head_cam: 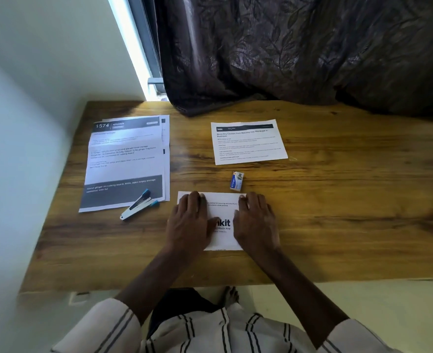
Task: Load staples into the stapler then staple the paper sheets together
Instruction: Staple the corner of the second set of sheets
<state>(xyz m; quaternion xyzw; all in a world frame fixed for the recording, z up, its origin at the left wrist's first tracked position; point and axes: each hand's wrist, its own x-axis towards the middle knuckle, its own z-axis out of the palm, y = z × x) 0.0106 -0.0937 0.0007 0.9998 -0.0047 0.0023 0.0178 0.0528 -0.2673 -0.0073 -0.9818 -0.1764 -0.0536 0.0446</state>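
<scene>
Stapler (139,205), white body with blue ends, hinged open in a narrow V, lies across the lower right corner of the left paper stack (128,161). Small staple box (236,181) sits on the wooden surface (337,200) just beyond the near sheet (221,217). Left hand (188,220) and right hand (256,221) press flat on that sheet, fingers straight, gripping nothing. Another printed sheet (248,142) lies farther back.

White shirt (210,332), dark paired stripes
</scene>
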